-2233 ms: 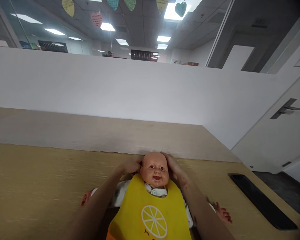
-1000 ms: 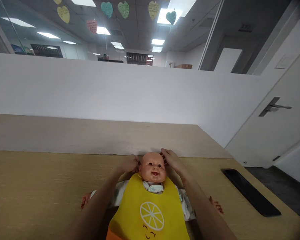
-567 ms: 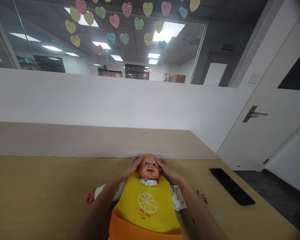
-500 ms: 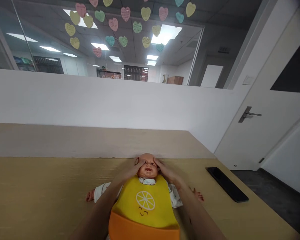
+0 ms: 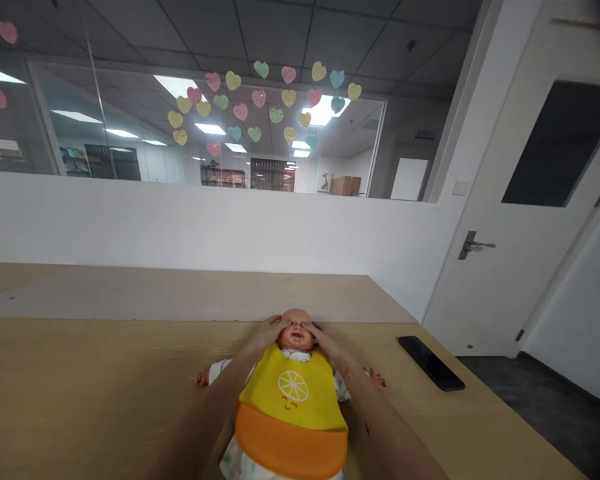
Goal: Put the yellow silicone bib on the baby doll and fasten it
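On the table [image 5: 105, 387], near middle, the doll [image 5: 296, 338] lies face up, legs out of view. The bib [image 5: 293, 417] already covers its chest; whether it is fastened behind is hidden. The left hand [image 5: 271, 333] and right hand [image 5: 326, 341], loosely spread, cup its head, seemingly over the eyes; fingertips are indistinct.

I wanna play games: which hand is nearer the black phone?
Right. The right hand touches the doll's face on the side toward the phone; the left hand touches the far side.
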`<state>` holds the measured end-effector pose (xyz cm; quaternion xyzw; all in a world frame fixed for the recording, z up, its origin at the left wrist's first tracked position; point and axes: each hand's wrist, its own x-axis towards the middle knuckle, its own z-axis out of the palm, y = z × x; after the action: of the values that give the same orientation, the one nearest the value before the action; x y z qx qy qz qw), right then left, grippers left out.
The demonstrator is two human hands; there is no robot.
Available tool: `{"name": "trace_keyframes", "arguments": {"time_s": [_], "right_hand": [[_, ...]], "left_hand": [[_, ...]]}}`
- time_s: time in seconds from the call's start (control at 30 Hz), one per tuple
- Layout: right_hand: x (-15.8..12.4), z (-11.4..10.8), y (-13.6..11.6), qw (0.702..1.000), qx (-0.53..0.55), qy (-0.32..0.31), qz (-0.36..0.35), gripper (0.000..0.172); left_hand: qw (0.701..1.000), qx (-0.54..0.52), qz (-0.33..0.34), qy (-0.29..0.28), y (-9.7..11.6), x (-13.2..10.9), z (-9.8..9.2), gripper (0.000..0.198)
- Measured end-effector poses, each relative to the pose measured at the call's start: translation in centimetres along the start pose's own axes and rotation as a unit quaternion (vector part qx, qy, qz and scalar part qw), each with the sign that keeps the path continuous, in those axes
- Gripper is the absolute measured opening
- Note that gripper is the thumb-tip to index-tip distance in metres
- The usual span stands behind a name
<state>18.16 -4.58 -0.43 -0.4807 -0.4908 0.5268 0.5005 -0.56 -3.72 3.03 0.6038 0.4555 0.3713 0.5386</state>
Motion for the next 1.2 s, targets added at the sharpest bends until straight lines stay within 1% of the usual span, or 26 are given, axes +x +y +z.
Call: {"name": "trace_keyframes", "arguments": {"time_s": [0.07, 0.13, 0.2, 0.23, 0.27, 0.33, 0.4, 0.47, 0.53, 0.6, 0.63, 0.73, 0.77, 0.83, 0.9, 0.97, 1.0, 1.03, 1.13, 1.17, 1.2], "right_hand": [[-1.8, 0.3, -1.7, 1.0, 0.017, -0.005, -0.01, 0.051], [-4.3, 0.8, -3.7, 1.0, 0.007, 0.008, -0.027, 0.054], [-7.4, 1.4, -5.5, 0.999, -0.015, 0.033, -0.031, 0.062], [-9.1, 1.7, -6.3, 0.998, -0.028, 0.041, -0.039, 0.064], [-10.9, 2.1, -7.0, 0.998, -0.04, 0.029, -0.05, 0.065], [-14.6, 2.9, -7.7, 0.996, -0.056, 0.01, -0.064, 0.068], [-18.1, 3.6, -7.9, 0.994, -0.074, 0.039, -0.063, 0.079], [-21.5, 4.3, -7.6, 0.994, -0.087, 0.041, -0.055, 0.087], [-24.5, 4.8, -7.1, 0.995, -0.092, 0.035, -0.029, 0.092], [-27.2, 5.2, -6.5, 0.994, -0.1, 0.035, -0.01, 0.095], [-28.4, 5.4, -6.2, 0.994, -0.105, 0.035, -0.011, 0.095], [-31.3, 5.7, -5.1, 0.992, -0.113, 0.033, -0.039, 0.092], [-32.2, 5.8, -4.7, 0.992, -0.113, 0.031, -0.043, 0.092], [-33.7, 5.8, -4.0, 0.993, -0.11, 0.013, -0.027, 0.095], [-34.7, 5.3, -3.6, 0.995, -0.094, -0.029, 0.006, 0.099], [-35.0, 4.6, -3.3, 0.995, -0.062, -0.075, 0.024, 0.092], [-34.9, 4.2, -3.2, 0.995, -0.044, -0.088, 0.028, 0.084], [-34.7, 3.8, -3.0, 0.995, -0.033, -0.091, 0.036, 0.076], [-33.4, 3.7, -2.1, 0.994, -0.01, -0.078, 0.074, 0.068], [-32.9, 4.0, -1.6, 0.992, -0.014, -0.093, 0.089, 0.064], [-32.4, 4.4, -1.1, 0.986, -0.023, -0.126, 0.102, 0.057]], "left_hand": [[1.0, -0.006, -0.003, 0.024, 1.1, -1.4, 0.1, 0.058], [0.999, -0.013, -0.004, 0.033, 2.5, -3.5, 0.0, 0.063], [0.999, -0.029, 0.008, 0.013, 3.9, -6.5, -0.3, 0.068], [0.999, -0.038, 0.023, -0.01, 4.5, -8.2, -0.4, 0.069], [0.998, -0.035, 0.034, -0.027, 5.1, -10.1, -0.5, 0.069], [0.998, -0.011, 0.042, -0.039, 6.1, -13.8, -0.6, 0.072], [0.997, 0.02, 0.061, -0.039, 6.6, -17.5, -0.5, 0.074], [0.998, 0.034, 0.049, -0.029, 6.6, -21.0, -0.2, 0.079], [0.998, 0.024, 0.042, -0.04, 6.3, -24.0, 0.3, 0.082], [0.998, -0.004, 0.041, -0.055, 5.8, -26.6, 0.7, 0.085], [0.997, -0.018, 0.04, -0.059, 5.5, -27.7, 1.0, 0.086], [0.996, -0.052, 0.019, -0.076, 4.4, -30.3, 1.6, 0.087], [0.994, -0.064, 0.01, -0.083, 3.8, -30.9, 1.8, 0.088], [0.992, -0.087, 0.004, -0.089, 2.4, -31.9, 2.1, 0.089], [0.991, -0.099, 0.015, -0.084, 0.9, -32.9, 2.3, 0.09], [0.993, -0.087, 0.027, -0.077, -0.2, -33.9, 2.5, 0.091], [0.994, -0.075, 0.031, -0.078, -0.5, -34.5, 2.7, 0.092], [0.994, -0.061, 0.037, -0.083, -0.6, -35.1, 3.0, 0.094], [0.991, -0.001, 0.052, -0.124, 0.4, -36.9, 4.6, 0.107], [0.989, 0.028, 0.053, -0.138, 1.0, -37.4, 5.2, 0.111], [0.987, 0.057, 0.044, -0.143, 1.5, -37.7, 5.9, 0.107]]}}
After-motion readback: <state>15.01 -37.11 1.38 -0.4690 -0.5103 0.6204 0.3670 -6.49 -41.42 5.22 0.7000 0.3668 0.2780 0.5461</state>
